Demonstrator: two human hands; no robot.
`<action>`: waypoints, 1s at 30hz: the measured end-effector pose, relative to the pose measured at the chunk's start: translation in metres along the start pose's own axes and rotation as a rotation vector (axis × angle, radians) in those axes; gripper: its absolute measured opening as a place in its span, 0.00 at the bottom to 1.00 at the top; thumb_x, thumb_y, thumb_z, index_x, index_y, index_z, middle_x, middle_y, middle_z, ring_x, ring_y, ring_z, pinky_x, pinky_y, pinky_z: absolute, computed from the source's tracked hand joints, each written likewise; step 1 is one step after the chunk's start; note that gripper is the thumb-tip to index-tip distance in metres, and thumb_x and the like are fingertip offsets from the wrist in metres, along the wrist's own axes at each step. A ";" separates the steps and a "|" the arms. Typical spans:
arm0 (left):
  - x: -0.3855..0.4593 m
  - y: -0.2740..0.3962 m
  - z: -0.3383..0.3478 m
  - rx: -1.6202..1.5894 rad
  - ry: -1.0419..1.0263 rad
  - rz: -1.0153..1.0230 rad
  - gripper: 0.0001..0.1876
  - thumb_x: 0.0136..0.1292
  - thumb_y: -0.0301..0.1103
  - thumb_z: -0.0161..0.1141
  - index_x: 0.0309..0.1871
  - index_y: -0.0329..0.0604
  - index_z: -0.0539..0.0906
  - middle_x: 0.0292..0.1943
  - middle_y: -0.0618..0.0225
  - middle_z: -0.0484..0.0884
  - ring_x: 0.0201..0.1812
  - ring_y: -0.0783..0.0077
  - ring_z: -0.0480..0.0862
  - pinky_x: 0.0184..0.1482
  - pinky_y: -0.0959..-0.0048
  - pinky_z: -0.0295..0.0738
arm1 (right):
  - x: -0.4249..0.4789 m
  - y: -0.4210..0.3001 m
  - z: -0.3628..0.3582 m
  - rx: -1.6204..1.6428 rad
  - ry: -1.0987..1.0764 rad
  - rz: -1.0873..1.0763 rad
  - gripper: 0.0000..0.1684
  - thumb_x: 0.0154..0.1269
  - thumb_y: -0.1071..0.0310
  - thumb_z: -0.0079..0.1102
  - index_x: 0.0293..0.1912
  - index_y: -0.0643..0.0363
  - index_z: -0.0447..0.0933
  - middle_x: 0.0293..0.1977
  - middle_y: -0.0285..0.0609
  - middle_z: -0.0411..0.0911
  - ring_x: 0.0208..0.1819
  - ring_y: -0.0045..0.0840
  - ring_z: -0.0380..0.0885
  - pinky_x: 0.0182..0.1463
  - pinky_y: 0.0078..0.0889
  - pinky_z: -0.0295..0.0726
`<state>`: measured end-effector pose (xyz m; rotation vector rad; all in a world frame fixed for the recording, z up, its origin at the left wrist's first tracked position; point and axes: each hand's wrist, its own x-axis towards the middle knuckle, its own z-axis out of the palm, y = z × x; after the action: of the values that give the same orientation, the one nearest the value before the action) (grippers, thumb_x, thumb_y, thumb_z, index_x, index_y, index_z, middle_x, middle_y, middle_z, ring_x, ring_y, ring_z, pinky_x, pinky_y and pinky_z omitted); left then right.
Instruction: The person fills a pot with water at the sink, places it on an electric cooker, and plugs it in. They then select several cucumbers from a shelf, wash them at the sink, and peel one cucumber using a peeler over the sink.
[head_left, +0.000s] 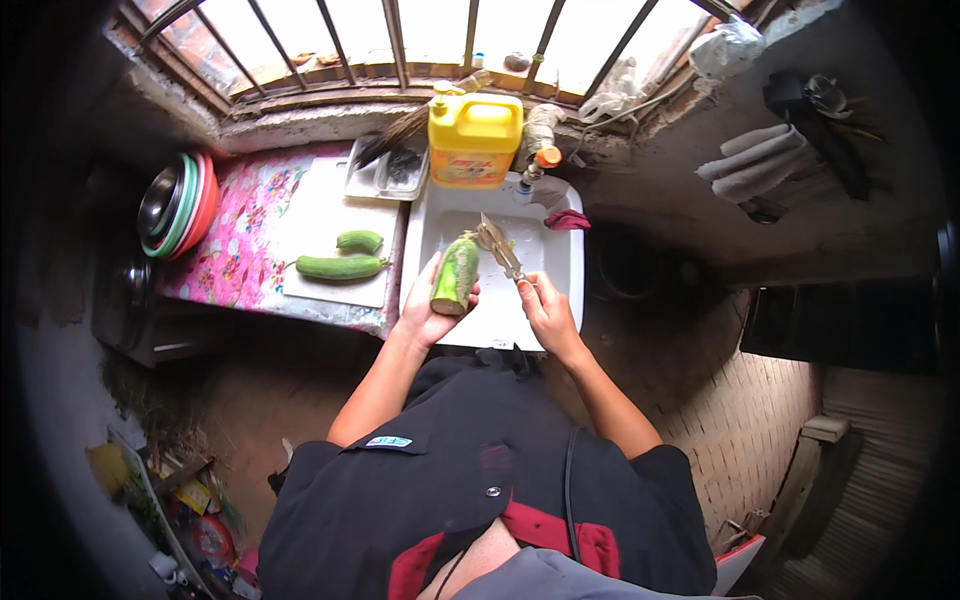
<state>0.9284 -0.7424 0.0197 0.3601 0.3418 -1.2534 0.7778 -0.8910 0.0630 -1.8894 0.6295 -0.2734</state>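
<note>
My left hand (430, 306) cradles a thick green gourd (455, 276) over the left part of a white sink (574, 262). Bright green strips show on the gourd's left side, rougher duller skin on its right, and its near end is cut flat. In my right hand (549, 309) is a metal peeler or knife (502, 251), its blade pointing up and left, close to the gourd's far end. Whether the blade touches the gourd, I cannot tell. On a white cutting board (330, 294) to the left lie a long green gourd (339, 268) and a shorter piece (360, 241).
Behind the sink stand a yellow plastic jug (474, 139) and a tap (531, 176). A dark red cloth (568, 220) hangs on the sink's right rim. Clear trays (401, 172) sit behind the board; stacked bowls (180, 206) stand far left on a floral tablecloth (240, 217).
</note>
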 end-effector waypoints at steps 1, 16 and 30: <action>0.001 -0.001 0.001 0.001 0.030 0.014 0.23 0.74 0.52 0.44 0.53 0.39 0.74 0.39 0.54 0.78 0.36 0.60 0.79 0.37 0.66 0.79 | 0.006 0.002 -0.002 0.151 -0.061 0.004 0.14 0.75 0.58 0.49 0.43 0.61 0.71 0.19 0.34 0.68 0.16 0.18 0.64 0.21 0.26 0.63; 0.043 -0.042 -0.001 0.993 0.207 0.476 0.17 0.73 0.49 0.49 0.47 0.45 0.73 0.40 0.70 0.74 0.41 0.80 0.73 0.43 0.77 0.71 | 0.011 0.010 -0.035 0.834 -0.378 0.461 0.23 0.77 0.46 0.38 0.42 0.56 0.71 0.16 0.25 0.59 0.10 0.08 0.50 0.12 0.14 0.50; 0.068 -0.040 -0.074 0.594 0.348 0.282 0.19 0.70 0.53 0.52 0.49 0.49 0.77 0.33 0.69 0.78 0.29 0.73 0.79 0.27 0.73 0.74 | -0.064 -0.062 -0.456 -1.455 0.786 -0.050 0.06 0.63 0.67 0.57 0.41 0.50 0.74 0.32 0.40 0.80 0.38 0.37 0.78 0.45 0.43 0.65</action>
<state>0.9049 -0.7790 -0.0794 1.1054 0.1958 -0.9912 0.5309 -1.1985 0.3076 -3.1899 1.5876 -0.7358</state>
